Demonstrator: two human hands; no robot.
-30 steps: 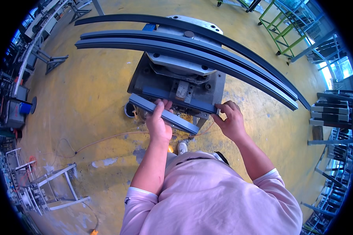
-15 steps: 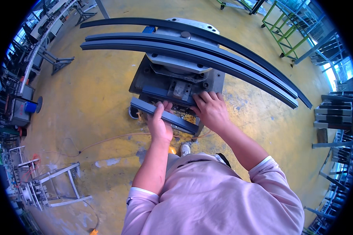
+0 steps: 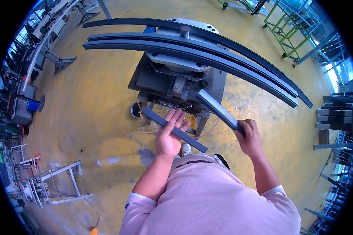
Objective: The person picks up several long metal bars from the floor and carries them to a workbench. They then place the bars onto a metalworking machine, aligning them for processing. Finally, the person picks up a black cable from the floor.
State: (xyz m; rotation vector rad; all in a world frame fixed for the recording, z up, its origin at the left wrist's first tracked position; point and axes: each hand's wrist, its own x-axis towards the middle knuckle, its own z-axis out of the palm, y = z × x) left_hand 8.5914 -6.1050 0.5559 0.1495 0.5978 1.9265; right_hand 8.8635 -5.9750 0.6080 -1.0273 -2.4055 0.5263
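My left hand (image 3: 168, 141), palm up, holds a short dark grey profile bar (image 3: 189, 140) that lies slantwise across it. The thumb rests over the bar and several fingers stretch out past it. A second short profile bar (image 3: 220, 111) is in my right hand (image 3: 250, 137), gripped at its near end. Its far end points up and left, close to the machine's dark base plate (image 3: 145, 80). On that plate, a small metal block (image 3: 179, 87) has no bar in front of it. The two short bars are apart.
Long curved grey profile bars (image 3: 192, 54) lie across the top of the machine, reaching far to both sides. A dark bucket (image 3: 135, 110) stands on the yellow floor by the machine. A metal frame (image 3: 62, 184) is at the lower left, and a green wheeled rack (image 3: 288, 35) at the upper right.
My right hand has drawn the second short bar out from beside the metal block and moved it right and nearer. My left hand's bar has come nearer and tilts more steeply, its fingers more spread.
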